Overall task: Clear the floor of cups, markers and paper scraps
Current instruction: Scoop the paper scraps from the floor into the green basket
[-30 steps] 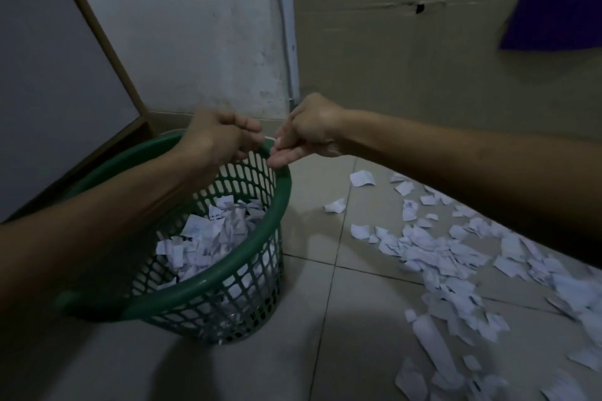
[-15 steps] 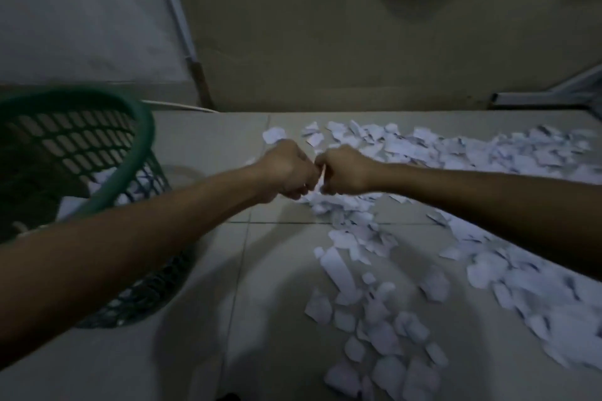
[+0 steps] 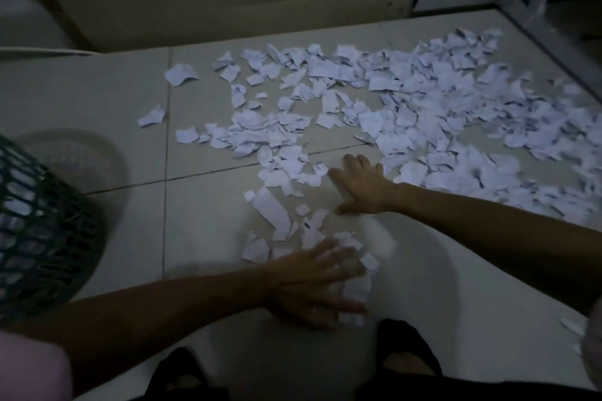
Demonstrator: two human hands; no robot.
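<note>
Plainly the job is far from finished: most of the paper scraps (image 3: 423, 114) lie spread over the tiled floor (image 3: 97, 101), in a wide drift that runs from the middle of the view out to the right edge, with a few strays off to the left of it. At the left edge stands the green mesh basket (image 3: 39, 225), and pale scraps show through its lattice, so some part of the litter is, by my reading, already binned. No cups or markers show anywhere on the floor; whether they are cleared or lie out of sight I cannot tell. The left hand (image 3: 319, 286) lies flat with fingers spread on a small cluster of scraps close to the person's feet, pressing on them, not clamped. The right hand (image 3: 361, 185) is likewise spread and empty, palm down on a bare patch of tile, just beside the near edge of the big drift. The two hands are well apart, and I judge they are placed to rake the near pieces into a heap. Many handfuls look to remain before the floor is clean.
</note>
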